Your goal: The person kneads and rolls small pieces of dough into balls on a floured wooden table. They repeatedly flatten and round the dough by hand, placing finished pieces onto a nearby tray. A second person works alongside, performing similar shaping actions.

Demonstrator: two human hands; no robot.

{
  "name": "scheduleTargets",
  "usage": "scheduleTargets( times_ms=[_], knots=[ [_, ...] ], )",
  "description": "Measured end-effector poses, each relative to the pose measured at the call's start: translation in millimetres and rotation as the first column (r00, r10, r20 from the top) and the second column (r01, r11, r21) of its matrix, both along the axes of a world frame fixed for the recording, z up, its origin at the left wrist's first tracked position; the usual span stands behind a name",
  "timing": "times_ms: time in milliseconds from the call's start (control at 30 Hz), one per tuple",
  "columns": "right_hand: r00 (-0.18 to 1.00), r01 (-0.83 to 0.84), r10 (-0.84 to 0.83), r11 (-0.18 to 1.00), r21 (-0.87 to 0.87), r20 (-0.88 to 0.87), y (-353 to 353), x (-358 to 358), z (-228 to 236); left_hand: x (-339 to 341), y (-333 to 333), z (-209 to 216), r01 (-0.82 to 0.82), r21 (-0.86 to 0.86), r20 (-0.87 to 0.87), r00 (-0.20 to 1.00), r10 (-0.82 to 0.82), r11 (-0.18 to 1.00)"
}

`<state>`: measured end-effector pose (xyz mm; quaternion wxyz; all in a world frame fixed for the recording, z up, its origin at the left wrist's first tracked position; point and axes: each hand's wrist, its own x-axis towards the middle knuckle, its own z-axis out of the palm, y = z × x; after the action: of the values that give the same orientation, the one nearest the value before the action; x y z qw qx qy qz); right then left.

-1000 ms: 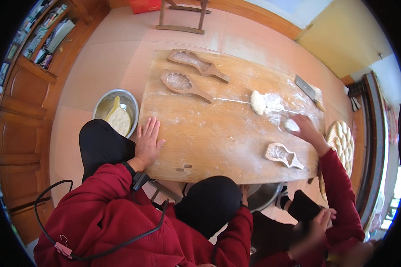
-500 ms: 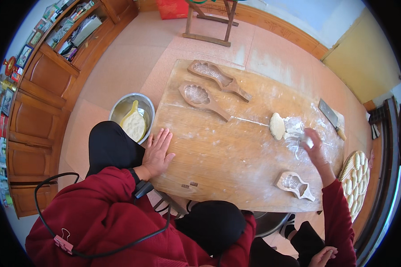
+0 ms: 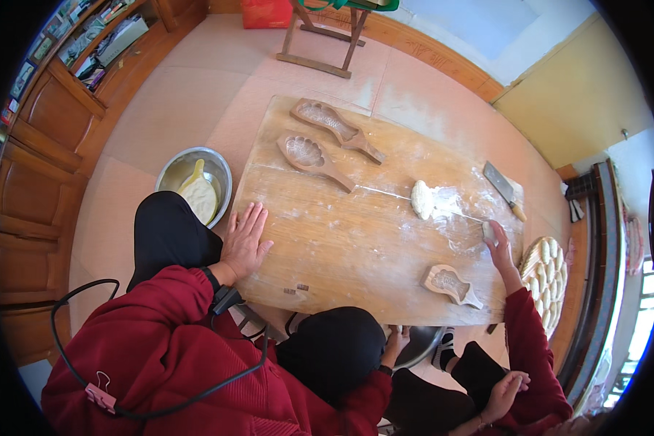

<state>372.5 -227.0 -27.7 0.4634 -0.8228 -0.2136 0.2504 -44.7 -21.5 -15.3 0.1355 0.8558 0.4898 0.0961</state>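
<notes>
My left hand lies flat on the left edge of the wooden table, fingers apart, holding nothing. Below the table's near edge, beside my black-clad knee, part of my right hand shows next to a metal basin; its fingers are mostly hidden. A floured piece of dough rests on scattered white flour. At the table's right side, a co-worker's hand holds a small pale lump of dough. The co-worker's other hand hangs over their lap.
Carved wooden moulds lie at the far left, another mould near right. A cleaver sits at the right edge. A metal bowl with a yellow scoop of flour stands left; a tray of shaped dough stands right.
The whole view has shifted, the table now sitting further left. My right hand has come into sight by the basin. The co-worker's hand has moved away from the floured patch. My left hand stays put.
</notes>
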Motion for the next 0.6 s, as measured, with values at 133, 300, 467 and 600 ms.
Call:
scheduleTargets(
  times_ms=[133,300,467,600],
  knots=[
    [0.99,0.138,-0.138,0.99,-0.015,-0.024,-106.1,-59.0,-59.4,-3.1,-0.9,2.5,0.008,0.0,0.049,0.999,-0.008,1.0],
    [0.76,-0.234,0.311,0.95,-0.206,0.571,-115.0,-34.0,13.8,-7.1,-1.5,-0.4,0.003,-0.014,0.095,0.995,-0.002,1.0],
    [0.715,-0.234,0.188,0.972,-0.022,0.673,-1.4,-87.9,196.9,-5.5,2.3,-12.5,-0.043,0.011,0.165,0.985,0.04,0.999],
    [0.951,-0.289,0.24,0.914,0.285,0.194,72.5,-117.8,235.9,17.9,12.5,4.1,0.177,-0.096,0.498,0.861,-0.107,0.979]
  ],
)
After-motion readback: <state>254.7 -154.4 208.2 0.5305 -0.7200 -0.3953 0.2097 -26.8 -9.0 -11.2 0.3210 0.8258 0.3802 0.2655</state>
